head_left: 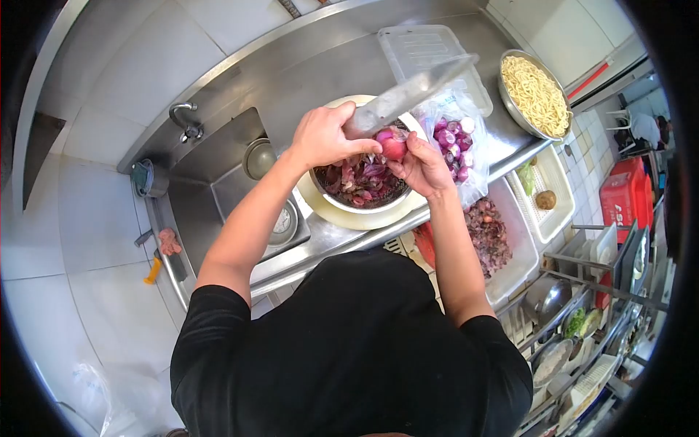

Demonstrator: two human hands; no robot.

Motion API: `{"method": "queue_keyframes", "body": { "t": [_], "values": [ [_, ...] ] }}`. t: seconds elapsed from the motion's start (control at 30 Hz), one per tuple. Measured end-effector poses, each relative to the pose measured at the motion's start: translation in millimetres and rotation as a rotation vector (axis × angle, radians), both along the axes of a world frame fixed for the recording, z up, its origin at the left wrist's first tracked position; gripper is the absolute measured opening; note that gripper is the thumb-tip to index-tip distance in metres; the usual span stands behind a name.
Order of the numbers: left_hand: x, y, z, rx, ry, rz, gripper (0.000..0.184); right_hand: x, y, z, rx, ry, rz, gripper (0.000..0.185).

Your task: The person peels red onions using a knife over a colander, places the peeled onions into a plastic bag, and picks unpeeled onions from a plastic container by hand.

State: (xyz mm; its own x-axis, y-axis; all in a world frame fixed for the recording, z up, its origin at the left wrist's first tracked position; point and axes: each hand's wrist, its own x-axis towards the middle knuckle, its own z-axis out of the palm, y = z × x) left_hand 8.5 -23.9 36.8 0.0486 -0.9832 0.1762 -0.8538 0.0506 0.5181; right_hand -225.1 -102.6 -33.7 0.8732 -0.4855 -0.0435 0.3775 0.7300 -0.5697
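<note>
My left hand (328, 136) is closed round the handle end of a broad knife (408, 95), whose blade points up and to the right. A red onion (393, 144) sits at the blade's near end, gripped in the fingers of my right hand (424, 166). Both hands are above a round container (318, 191) holding dark red onion skins (362, 179). A pale round board (328, 213) lies under the container. Just right of my right hand, a clear plastic bag (477, 182) holds several peeled purple onions (453, 138).
A clear lid (415, 44) lies on the steel counter behind the bag. A bowl of noodles (535, 95) stands at the right. The sink (226, 189) with metal bowls is at left. Below the counter edge are a bin of skins (491, 240) and a white crate (564, 197).
</note>
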Motion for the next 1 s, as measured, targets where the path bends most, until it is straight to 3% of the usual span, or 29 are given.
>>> {"method": "queue_keyframes", "body": {
  "t": [0.23, 0.4, 0.67, 0.73, 0.83, 0.87, 1.0],
  "values": [
    [-7, -4, 9, -0.105, -0.100, -0.083, 0.062, 3, 3, 7, -0.024, 0.093, 0.062, 0.041],
    [-5, -5, 7, -0.109, -0.155, -0.076, 0.057, 12, 5, 11, 0.015, 0.250, -0.054, 0.031],
    [-23, 13, -32, -0.101, 0.087, -0.057, 0.047, 32, 13, -2, -0.003, 0.368, -0.296, 0.020],
    [-24, 15, -39, -0.112, 0.144, -0.063, 0.046, 31, 10, -7, 0.128, 0.360, -0.309, 0.021],
    [-18, 13, -34, -0.163, 0.306, 0.124, 0.048, 24, 6, 5, 0.221, 0.236, -0.266, 0.025],
    [-9, 8, -37, -0.187, 0.303, 0.178, 0.059, 20, 8, 13, 0.218, 0.191, -0.246, 0.026],
    [5, 3, -22, -0.149, 0.035, 0.123, 0.076, 13, 5, 13, 0.200, 0.099, -0.121, 0.030]
  ]
}}
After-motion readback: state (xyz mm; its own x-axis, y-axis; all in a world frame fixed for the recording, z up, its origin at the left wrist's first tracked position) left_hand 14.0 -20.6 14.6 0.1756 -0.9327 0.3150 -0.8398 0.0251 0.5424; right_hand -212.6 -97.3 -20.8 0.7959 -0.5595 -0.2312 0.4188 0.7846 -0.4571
